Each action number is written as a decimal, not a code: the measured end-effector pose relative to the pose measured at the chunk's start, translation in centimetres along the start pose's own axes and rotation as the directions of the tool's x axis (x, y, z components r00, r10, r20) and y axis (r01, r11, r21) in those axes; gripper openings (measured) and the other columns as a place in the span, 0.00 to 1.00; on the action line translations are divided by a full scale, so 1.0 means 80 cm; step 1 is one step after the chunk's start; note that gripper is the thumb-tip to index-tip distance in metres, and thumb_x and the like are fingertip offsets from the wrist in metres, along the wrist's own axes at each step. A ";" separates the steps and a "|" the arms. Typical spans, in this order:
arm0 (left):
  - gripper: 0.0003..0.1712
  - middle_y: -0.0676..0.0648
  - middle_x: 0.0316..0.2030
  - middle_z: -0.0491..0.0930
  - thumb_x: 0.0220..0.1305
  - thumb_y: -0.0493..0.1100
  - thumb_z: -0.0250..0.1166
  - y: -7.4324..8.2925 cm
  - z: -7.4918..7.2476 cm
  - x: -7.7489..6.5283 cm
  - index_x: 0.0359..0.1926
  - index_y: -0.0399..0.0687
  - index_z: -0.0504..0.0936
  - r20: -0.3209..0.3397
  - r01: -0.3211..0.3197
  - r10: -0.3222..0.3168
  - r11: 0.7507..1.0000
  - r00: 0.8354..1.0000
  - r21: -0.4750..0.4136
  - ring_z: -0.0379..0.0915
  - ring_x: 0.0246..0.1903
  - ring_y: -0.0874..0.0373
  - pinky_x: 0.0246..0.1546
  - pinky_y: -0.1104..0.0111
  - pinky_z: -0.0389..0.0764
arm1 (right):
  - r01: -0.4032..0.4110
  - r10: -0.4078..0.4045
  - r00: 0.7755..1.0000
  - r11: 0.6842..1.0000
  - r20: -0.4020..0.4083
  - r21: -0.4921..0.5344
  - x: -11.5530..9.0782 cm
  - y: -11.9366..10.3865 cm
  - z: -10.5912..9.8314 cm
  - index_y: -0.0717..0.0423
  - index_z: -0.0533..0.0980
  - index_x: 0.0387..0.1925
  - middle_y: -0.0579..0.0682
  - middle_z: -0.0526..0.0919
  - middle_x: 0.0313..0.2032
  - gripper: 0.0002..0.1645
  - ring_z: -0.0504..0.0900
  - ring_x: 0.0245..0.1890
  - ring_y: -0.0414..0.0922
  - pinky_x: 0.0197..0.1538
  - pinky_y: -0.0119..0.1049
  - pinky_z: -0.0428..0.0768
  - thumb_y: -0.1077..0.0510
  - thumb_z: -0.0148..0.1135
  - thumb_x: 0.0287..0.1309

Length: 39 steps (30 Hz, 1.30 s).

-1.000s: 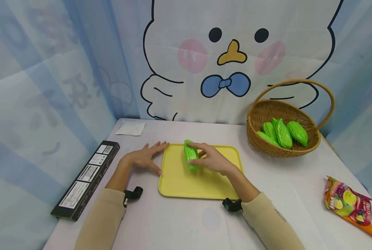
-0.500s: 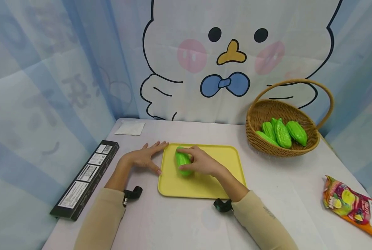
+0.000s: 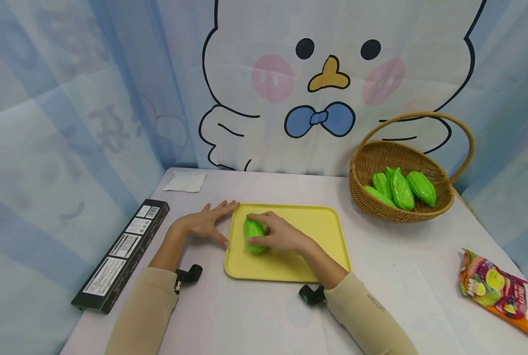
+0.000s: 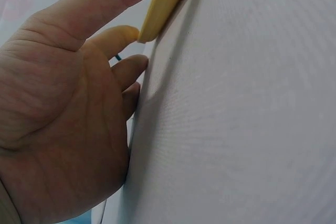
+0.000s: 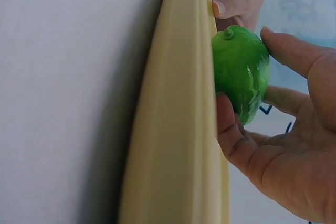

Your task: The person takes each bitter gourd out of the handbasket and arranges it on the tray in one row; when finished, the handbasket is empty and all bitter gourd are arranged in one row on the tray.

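Right hand (image 3: 283, 235) round a green vegetable (image 3: 253, 230), at the left side of a yellow tray (image 3: 317, 227)

Gripping the green vegetable in bent fingers, with the thumb at its near end and a finger reaching over its far end. Seen from the right wrist: glossy, rounded, with a small stub at one end, held between thumb and fingers. Lying lengthwise from the near to the far side, within the left part of the yellow tray. Cannot tell from these views about contact with the tray floor, hidden by the raised edge.

Touching the same tray with the left hand (image 3: 203, 224), fingers spread wide and holding nothing. Thumb against the left edge, forefinger at the far left corner. Seen from the left wrist: palm facing the camera, low beside the table (image 3: 246, 320).

Wearing tan sleeves (image 3: 366, 320) on both arms, with a small black device (image 3: 190, 274) at each wrist.

Farther out, to the right and beyond the tray: a wicker basket (image 3: 405, 155) with a tall handle, holding several more green vegetables (image 3: 402, 191). Nearer, by the right edge of the table: an orange snack bag (image 3: 503, 296) with fruit pictures. On the left, set at a slant: a long black box (image 3: 126, 251) with white labels. At the far left corner: a flat white packet (image 3: 185, 182).

Behind everything: a pale curtain (image 3: 326, 158) printed with a cartoon in a blue bow tie.
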<state>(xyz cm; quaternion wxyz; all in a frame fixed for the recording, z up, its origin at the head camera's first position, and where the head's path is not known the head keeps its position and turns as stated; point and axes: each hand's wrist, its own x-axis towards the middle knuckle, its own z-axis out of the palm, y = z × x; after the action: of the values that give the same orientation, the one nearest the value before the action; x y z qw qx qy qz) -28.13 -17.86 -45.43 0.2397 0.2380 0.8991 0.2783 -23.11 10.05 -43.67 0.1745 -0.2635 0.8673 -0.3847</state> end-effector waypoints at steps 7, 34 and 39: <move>0.76 0.51 0.85 0.38 0.43 0.64 0.84 0.000 0.000 0.000 0.85 0.64 0.45 -0.004 0.001 -0.001 1.000 1.000 0.006 0.22 0.84 0.43 0.79 0.36 0.24 | 0.015 -0.015 1.000 1.000 -0.017 -0.011 0.004 -0.002 0.004 0.48 0.64 0.79 0.61 0.66 0.72 0.45 0.75 0.47 0.48 0.47 0.38 0.79 0.43 0.69 0.66; 0.76 0.52 0.85 0.38 0.41 0.64 0.84 -0.003 0.002 0.001 0.84 0.69 0.45 -0.008 0.025 -0.025 1.000 1.000 -0.013 0.20 0.82 0.37 0.77 0.32 0.25 | 0.038 -0.038 0.999 0.999 -0.024 -0.006 0.008 -0.014 0.011 0.51 0.64 0.79 0.63 0.63 0.73 0.45 0.80 0.37 0.46 0.37 0.37 0.84 0.43 0.69 0.67; 0.76 0.52 0.85 0.38 0.42 0.65 0.84 -0.003 0.002 0.002 0.84 0.69 0.45 -0.008 0.027 -0.027 1.000 1.000 -0.005 0.20 0.82 0.35 0.77 0.30 0.26 | 0.026 -0.026 0.999 1.000 -0.018 0.008 0.008 -0.010 0.012 0.47 0.64 0.79 0.62 0.63 0.74 0.45 0.82 0.35 0.45 0.35 0.37 0.85 0.42 0.69 0.66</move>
<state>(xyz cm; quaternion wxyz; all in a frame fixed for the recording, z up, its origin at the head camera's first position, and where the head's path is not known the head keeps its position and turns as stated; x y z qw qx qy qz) -28.18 -17.90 -45.76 0.2406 0.2242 0.9025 0.2783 -22.87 8.71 -43.76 0.1626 -0.2705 0.8637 -0.3929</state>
